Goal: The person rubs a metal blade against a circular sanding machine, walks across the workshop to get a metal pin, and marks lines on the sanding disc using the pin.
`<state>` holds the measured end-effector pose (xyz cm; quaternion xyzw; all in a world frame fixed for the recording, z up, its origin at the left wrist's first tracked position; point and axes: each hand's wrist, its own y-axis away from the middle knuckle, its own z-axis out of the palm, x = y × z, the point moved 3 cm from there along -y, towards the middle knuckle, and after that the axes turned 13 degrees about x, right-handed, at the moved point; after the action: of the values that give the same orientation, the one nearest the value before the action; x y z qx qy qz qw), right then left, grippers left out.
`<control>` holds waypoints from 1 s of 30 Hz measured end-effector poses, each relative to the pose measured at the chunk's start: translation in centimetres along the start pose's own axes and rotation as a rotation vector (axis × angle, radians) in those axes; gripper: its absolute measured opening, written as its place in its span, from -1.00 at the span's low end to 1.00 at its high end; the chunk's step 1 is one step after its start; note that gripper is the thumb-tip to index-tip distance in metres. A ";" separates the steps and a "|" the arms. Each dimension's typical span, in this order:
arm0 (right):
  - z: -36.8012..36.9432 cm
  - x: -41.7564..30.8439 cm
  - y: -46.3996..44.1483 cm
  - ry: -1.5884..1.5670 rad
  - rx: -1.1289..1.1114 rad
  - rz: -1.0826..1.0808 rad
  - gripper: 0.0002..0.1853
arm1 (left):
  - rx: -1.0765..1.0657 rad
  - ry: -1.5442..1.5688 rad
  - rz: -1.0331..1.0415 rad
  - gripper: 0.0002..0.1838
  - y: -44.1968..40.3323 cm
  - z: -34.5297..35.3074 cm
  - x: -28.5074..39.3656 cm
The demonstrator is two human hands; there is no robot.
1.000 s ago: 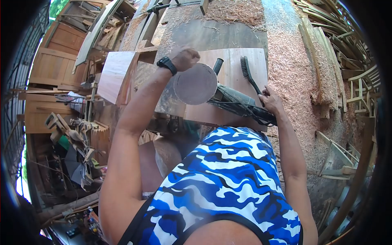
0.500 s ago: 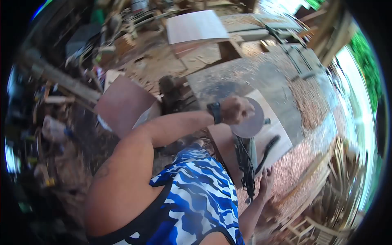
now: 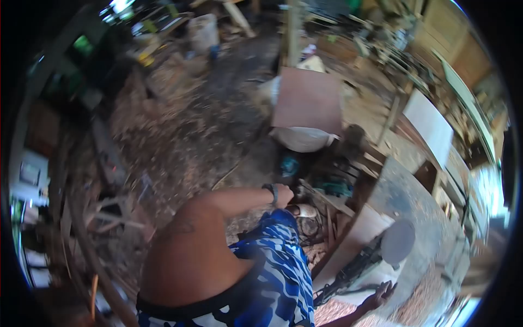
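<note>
My left hand [image 3: 283, 195], with a dark watch at the wrist, is held over the floor near my knee, away from the bench. Its fingers look curled closed; whether anything is inside them is hidden. My right hand [image 3: 380, 296] has its fingers spread and holds nothing, just beside the power sander [image 3: 357, 268]. That tool lies on a pale wooden sheet [image 3: 370, 224], its round sanding disc [image 3: 398, 241] facing up. A dark cord is bunched at its near end.
The grey workbench [image 3: 422, 210] carries wood shavings along its near right side. A brown board [image 3: 308, 103] rests on a pale bundle beyond my left hand. A white panel [image 3: 429, 124] lies at the right. Shavings and scraps cover the floor [image 3: 180, 147].
My left hand has left the sanding disc and swung away from the bench toward my knee. My right hand stays by the sander. The view has turned left.
</note>
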<state>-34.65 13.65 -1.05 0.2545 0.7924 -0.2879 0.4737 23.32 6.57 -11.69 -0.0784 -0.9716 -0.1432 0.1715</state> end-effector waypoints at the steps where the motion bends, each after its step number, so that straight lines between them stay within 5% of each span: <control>1: 1.3 -2.1 0.6 -0.024 -0.070 -0.045 -0.34 | 0.005 -0.051 0.027 -0.75 2.0 1.3 -0.7; 5: 6.0 -8.3 4.3 0.023 -0.274 -0.151 -0.39 | -0.015 0.055 -0.280 -0.70 12.0 1.9 -1.2; 13: 16.7 -15.5 16.0 -0.150 -0.617 -0.132 -0.41 | 0.067 -0.005 -0.476 -0.72 28.1 6.1 -10.9; 17: 21.2 -20.4 23.5 -0.411 -0.883 0.031 -0.43 | -0.076 0.030 -0.572 -0.67 32.0 9.7 -16.3; 21: 27.7 -21.9 30.9 0.049 -1.119 -0.529 -0.40 | -0.042 0.219 -0.702 -0.60 35.3 12.7 -21.2; 26: 35.6 -27.7 40.3 -0.081 -1.284 -0.410 -0.42 | -0.074 0.346 -0.694 -0.56 39.3 14.4 -27.6; 27: 37.5 -29.2 41.9 -0.099 -1.261 -0.346 -0.43 | 0.071 0.413 -0.809 -0.60 41.4 12.0 -28.5; 28: 39.3 -33.7 43.6 -0.229 -1.213 -0.647 -0.42 | 0.102 0.415 -0.888 -0.60 43.4 10.9 -29.7; 29: 41.6 -37.2 44.9 -0.389 -1.197 -0.720 -0.29 | 0.136 0.402 -0.960 -0.59 45.1 9.5 -32.0; 30: 44.5 -39.0 45.1 -0.433 -1.424 -0.337 -0.19 | 0.091 0.393 -1.021 -0.56 46.6 8.9 -34.8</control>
<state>39.15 9.25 7.06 -0.2991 0.7043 0.1806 0.6180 62.29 49.78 -20.35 0.4388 -0.8410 -0.1779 0.2617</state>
